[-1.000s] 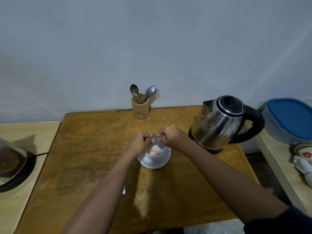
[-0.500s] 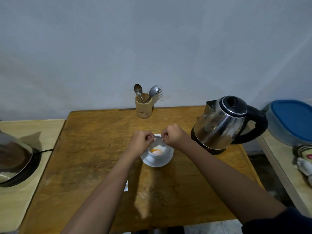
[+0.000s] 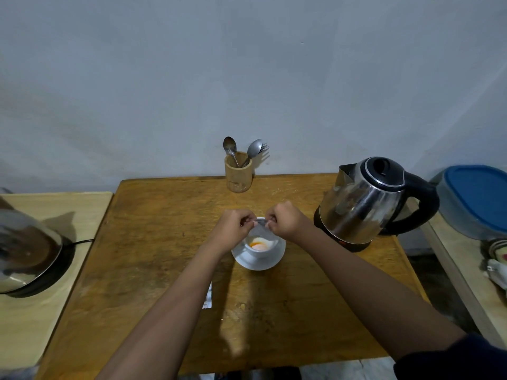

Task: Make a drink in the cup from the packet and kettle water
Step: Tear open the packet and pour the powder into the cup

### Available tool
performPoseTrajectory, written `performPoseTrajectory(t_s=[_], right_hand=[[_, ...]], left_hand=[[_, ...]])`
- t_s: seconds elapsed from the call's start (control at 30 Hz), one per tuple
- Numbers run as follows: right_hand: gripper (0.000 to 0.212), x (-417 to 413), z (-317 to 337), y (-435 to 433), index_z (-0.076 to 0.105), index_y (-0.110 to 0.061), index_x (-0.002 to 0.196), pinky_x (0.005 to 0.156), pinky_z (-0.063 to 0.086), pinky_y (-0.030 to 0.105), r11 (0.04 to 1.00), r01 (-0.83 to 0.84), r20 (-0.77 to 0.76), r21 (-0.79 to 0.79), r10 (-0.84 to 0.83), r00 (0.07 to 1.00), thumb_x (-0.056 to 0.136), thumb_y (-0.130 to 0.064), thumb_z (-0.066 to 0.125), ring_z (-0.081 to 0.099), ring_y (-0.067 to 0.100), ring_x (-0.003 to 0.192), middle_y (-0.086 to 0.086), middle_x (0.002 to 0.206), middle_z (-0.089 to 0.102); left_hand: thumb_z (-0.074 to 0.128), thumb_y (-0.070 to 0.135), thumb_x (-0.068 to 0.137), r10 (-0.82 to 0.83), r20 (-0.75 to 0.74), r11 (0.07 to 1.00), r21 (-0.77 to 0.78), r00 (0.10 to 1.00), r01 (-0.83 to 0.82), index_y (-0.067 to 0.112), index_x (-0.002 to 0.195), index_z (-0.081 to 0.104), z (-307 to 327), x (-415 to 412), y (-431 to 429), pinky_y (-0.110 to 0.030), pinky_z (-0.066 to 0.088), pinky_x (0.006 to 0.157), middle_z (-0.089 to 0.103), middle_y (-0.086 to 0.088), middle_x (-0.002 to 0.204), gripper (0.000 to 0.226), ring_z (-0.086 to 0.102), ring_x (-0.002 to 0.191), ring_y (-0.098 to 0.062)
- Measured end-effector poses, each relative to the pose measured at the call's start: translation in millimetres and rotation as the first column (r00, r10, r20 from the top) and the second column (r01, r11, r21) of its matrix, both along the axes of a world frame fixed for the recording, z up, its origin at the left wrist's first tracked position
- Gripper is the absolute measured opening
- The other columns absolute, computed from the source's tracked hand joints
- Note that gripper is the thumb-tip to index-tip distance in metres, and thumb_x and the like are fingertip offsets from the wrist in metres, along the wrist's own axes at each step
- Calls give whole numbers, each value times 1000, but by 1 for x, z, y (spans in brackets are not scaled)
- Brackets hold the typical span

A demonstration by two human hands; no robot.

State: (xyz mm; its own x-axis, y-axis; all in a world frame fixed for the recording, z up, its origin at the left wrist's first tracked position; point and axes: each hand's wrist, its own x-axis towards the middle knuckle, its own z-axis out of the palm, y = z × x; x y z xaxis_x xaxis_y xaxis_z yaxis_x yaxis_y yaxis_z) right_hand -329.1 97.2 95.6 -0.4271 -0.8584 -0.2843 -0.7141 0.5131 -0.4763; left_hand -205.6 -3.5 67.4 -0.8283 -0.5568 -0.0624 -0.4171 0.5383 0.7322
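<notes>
Wooden table; packet between both hands' grip, above cup.

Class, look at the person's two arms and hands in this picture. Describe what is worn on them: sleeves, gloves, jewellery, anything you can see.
Both hands, the left hand and the right hand, are bare: no gloves, and no rings or watch that show. Both forearms are uncovered. The only clothing in view is a dark navy sleeve at the upper right arm, at the bottom right corner of the picture. The left arm shows no sleeve within the frame.
</notes>
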Motion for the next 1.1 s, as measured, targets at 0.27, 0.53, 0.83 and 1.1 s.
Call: performPoseTrajectory(t_s=[0.27,0.53,0.83,1.1], right_hand=[[11,-2,-1,-2,71,-1,79,57,43,28,999,21,24,-50,-20,1000,83,-6,62,50,11,58,0,61,56],[14,2,0,-5,72,-3,77,50,35,25,995,30,31,-93,-27,999,84,-12,63,42,9,52,3,59,53],[3,7,-3,-7,65,-9,85,62,44,27,955,208,243,-210,-156,958,82,-9,66,52,15,62,0,61,53],[16,40,-2,-29,58,-15,90,60,49,28,910,289,387,-298,-162,908,79,-15,70,60,18,67,7,75,62]], left_hand=[[62,11,84,-7,-38,1000,-8,999,7,8,95,72,6,3,2,-35,54,84,73,-11,96,15,65,89,-19],[64,12,82,105,-70,991,96,992,-98,12,92,71,4,9,-2,-38,54,79,72,-10,88,13,64,83,-21],[63,5,82,300,-106,883,406,948,-234,9,92,62,9,17,-1,-37,54,74,54,0,71,11,54,69,-15],[65,5,80,506,-123,807,418,854,-418,6,101,62,11,52,-14,-35,51,72,56,0,73,21,57,72,-16]])
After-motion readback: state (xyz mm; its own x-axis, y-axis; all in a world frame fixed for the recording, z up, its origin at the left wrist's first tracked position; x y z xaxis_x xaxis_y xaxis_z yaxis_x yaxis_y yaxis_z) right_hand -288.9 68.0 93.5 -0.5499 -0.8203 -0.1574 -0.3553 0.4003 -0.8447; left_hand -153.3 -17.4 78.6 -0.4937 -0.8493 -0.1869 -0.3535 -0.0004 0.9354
